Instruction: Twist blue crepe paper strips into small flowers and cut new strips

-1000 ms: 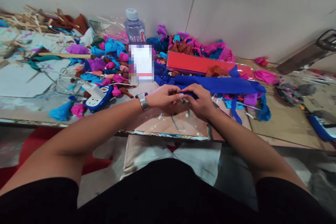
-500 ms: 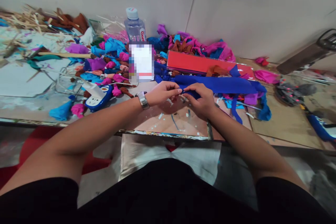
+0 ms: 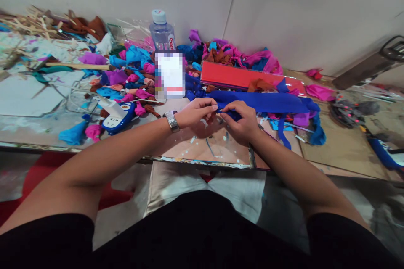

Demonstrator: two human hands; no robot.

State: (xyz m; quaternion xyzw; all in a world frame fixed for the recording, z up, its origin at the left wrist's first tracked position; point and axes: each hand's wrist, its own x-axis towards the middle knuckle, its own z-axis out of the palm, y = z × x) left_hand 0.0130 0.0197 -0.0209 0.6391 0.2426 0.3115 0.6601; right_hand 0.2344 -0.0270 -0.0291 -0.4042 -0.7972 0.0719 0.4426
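Note:
Both hands meet over the middle of the table in the head view. My left hand [image 3: 197, 112], with a metal watch [image 3: 172, 121] on its wrist, pinches the left end of a piece of blue material [image 3: 232, 113]. My right hand [image 3: 240, 119] is closed on the same piece just to the right, thumb and forefinger together. Part of the piece is hidden by the fingers. Behind the right hand a long blue strip [image 3: 268, 101] lies across the table, its right end hanging in loose folds.
A water bottle [image 3: 162, 31] stands behind a blurred white card [image 3: 170, 75]. Crumpled colourful pieces surround a power strip [image 3: 118, 119] on the left. A red flat pack [image 3: 233, 76] lies behind the hands. Thin sticks [image 3: 38, 25] are heaped at the far left.
The fingertips have shifted slightly, and a little more blue shows between the hands. The rest looks unchanged.

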